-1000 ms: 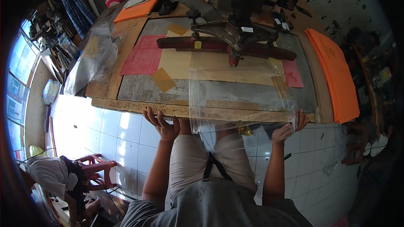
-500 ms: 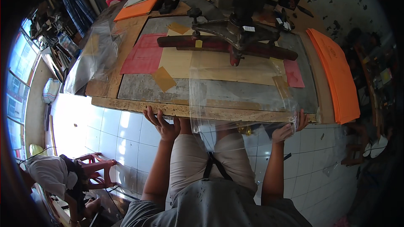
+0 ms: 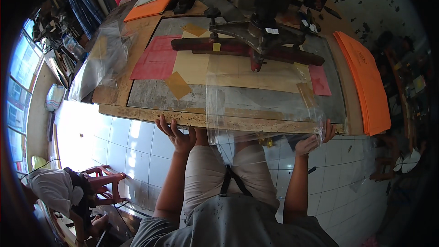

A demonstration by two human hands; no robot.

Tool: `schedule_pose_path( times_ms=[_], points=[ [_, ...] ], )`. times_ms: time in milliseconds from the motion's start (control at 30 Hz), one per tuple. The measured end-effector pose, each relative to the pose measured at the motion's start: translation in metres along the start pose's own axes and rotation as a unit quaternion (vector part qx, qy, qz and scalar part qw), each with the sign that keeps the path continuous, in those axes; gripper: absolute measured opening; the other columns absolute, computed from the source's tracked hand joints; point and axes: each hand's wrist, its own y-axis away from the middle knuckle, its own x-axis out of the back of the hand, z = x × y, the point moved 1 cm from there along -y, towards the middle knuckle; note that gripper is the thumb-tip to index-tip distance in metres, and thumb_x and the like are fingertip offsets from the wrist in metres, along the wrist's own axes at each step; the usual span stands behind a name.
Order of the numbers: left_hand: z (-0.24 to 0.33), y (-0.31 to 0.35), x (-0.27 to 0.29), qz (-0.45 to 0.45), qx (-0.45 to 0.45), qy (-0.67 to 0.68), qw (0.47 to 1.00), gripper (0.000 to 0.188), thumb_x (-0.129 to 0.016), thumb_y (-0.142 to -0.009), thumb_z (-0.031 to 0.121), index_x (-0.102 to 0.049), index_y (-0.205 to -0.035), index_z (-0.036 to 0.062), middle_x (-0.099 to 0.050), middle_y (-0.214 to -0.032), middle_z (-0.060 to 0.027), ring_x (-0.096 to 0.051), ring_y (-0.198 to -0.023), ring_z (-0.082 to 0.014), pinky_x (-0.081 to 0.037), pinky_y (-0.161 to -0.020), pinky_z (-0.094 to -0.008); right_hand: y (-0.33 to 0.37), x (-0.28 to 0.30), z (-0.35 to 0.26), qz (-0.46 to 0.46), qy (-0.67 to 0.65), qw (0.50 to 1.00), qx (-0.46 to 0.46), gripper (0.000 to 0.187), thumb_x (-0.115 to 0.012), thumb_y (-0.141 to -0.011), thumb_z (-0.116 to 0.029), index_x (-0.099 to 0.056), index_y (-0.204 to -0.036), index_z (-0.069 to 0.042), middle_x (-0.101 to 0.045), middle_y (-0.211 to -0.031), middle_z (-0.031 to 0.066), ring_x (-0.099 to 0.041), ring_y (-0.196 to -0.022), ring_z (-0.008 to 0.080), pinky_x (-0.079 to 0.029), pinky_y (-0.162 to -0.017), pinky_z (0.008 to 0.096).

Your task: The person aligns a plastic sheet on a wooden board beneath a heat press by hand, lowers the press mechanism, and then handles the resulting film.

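Observation:
My left hand [image 3: 179, 138] touches the front edge of a worktable [image 3: 151, 115], fingers apart and pointing up. At the same edge, farther right, my right hand [image 3: 311, 143] has its fingers raised and spread, partly seen through a clear plastic sheet [image 3: 217, 114]. That sheet drapes from the tabletop down over the edge. On the grey metal plate [image 3: 151, 100] lies a cream paper strip [image 3: 233, 76] with a pink sheet [image 3: 156, 57] at its left. Above them is a dark red press bar [image 3: 283, 55] on an iron frame.
Orange sheets [image 3: 364, 80] are stacked at the table's right. More clear plastic [image 3: 98, 64] hangs over the left corner. A cloth lies on an orange sheet [image 3: 151, 5] at the far left. Another person [image 3: 57, 190] and a red stool [image 3: 107, 183] are at lower left.

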Motion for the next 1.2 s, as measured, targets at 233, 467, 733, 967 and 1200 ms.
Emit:
schedule_pose_path(
  times_ms=[233,467,733,967,1200],
  points=[
    [-0.0002,-0.0001,0.0004,-0.002,-0.003,-0.001,1.0,0.084,-0.069,-0.088,0.019,-0.019,-0.155,0.0081,-0.018,-0.16,-0.035,-0.011,-0.149,-0.061,-0.012,-0.117,-0.0759,0.0013,-0.0019,0.0013,0.011,-0.006,1.0,0.002,0.054,-0.025,-0.11,-0.04,-0.054,-0.138,-0.004,-0.047,-0.149,0.0207,-0.031,-0.147,0.044,-0.019,-0.119,0.0649],
    [-0.0009,0.0001,0.0003,-0.002,-0.006,0.002,1.0,0.085,-0.069,-0.088,0.019,-0.019,-0.156,0.0091,-0.018,-0.16,-0.035,-0.011,-0.149,-0.0604,-0.011,-0.117,-0.0759,0.0024,-0.002,0.0022,0.011,-0.006,1.0,0.001,0.054,-0.026,-0.109,-0.04,-0.054,-0.138,-0.004,-0.047,-0.149,0.021,-0.031,-0.147,0.0435,-0.019,-0.12,0.0651],
    [-0.0006,0.0006,0.001,-0.006,0.001,0.004,1.0,0.085,-0.07,-0.086,0.018,-0.02,-0.154,0.0081,-0.018,-0.159,-0.0346,-0.009,-0.149,-0.0608,-0.011,-0.117,-0.0761,0.0025,0.0,-0.0003,-0.001,-0.001,1.0,-0.006,0.055,-0.026,-0.109,-0.04,-0.053,-0.139,-0.003,-0.046,-0.15,0.0215,-0.03,-0.148,0.0445,-0.018,-0.12,0.0656],
    [-0.0012,0.0005,0.0006,-0.006,-0.005,0.001,1.0,0.084,-0.07,-0.086,0.019,-0.021,-0.154,0.0079,-0.018,-0.159,-0.0343,-0.01,-0.149,-0.0613,-0.012,-0.117,-0.0761,0.0046,-0.0016,0.0023,0.007,-0.004,1.0,-0.01,0.057,-0.025,-0.109,-0.041,-0.053,-0.14,-0.002,-0.047,-0.15,0.0219,-0.029,-0.148,0.0451,-0.018,-0.12,0.066],
    [-0.0012,0.0015,0.0004,-0.01,0.007,0.002,1.0,0.082,-0.071,-0.088,0.023,-0.022,-0.152,0.0084,-0.018,-0.159,-0.0336,-0.01,-0.149,-0.0614,-0.012,-0.117,-0.0761,0.0036,-0.0012,-0.0014,0.002,-0.002,1.0,-0.012,0.056,-0.025,-0.11,-0.04,-0.052,-0.14,-0.002,-0.045,-0.151,0.0221,-0.028,-0.148,0.0455,-0.017,-0.121,0.0659]
  ],
)
